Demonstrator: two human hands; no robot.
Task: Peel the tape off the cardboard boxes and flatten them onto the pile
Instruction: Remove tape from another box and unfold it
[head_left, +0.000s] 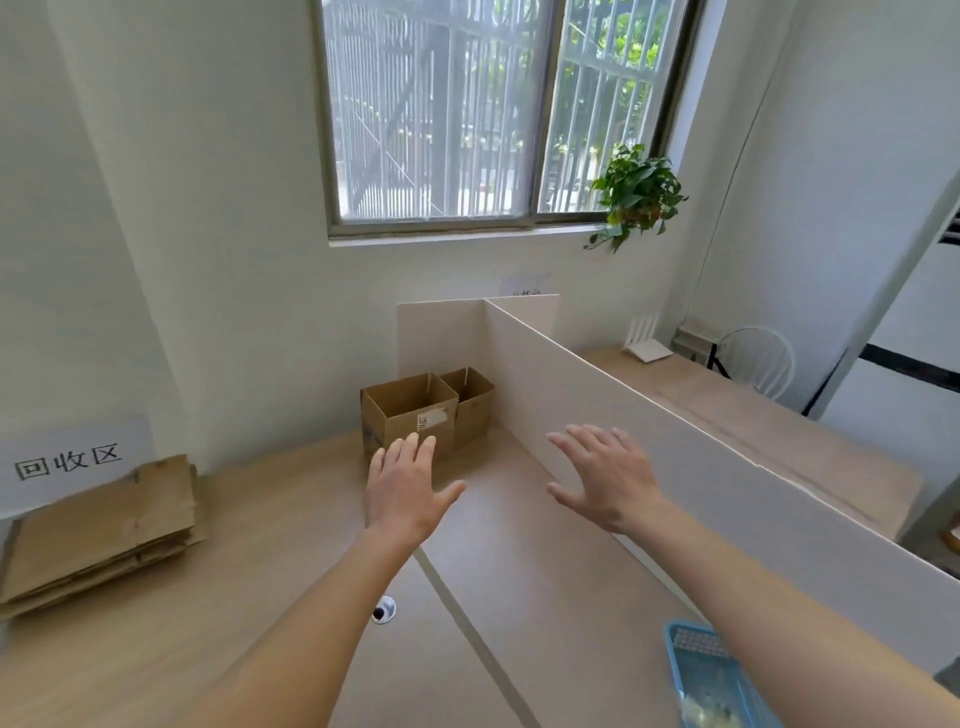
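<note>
Two open cardboard boxes stand at the far end of the wooden table. The larger box (408, 415) has a white label with tape on its front, and the smaller box (474, 402) sits right behind it. My left hand (405, 488) stretches flat over the table just short of the larger box, holding nothing. My right hand (605, 478) hovers with spread fingers to the right, near the divider, also holding nothing. A pile of flattened cardboard (98, 530) lies at the table's left side.
A white divider panel (597, 415) runs along the right of the table. A blue basket (711, 680) sits at the near right under my forearm. A small round cable hole (383, 609) is in the tabletop. A paper sign (67, 460) hangs above the pile.
</note>
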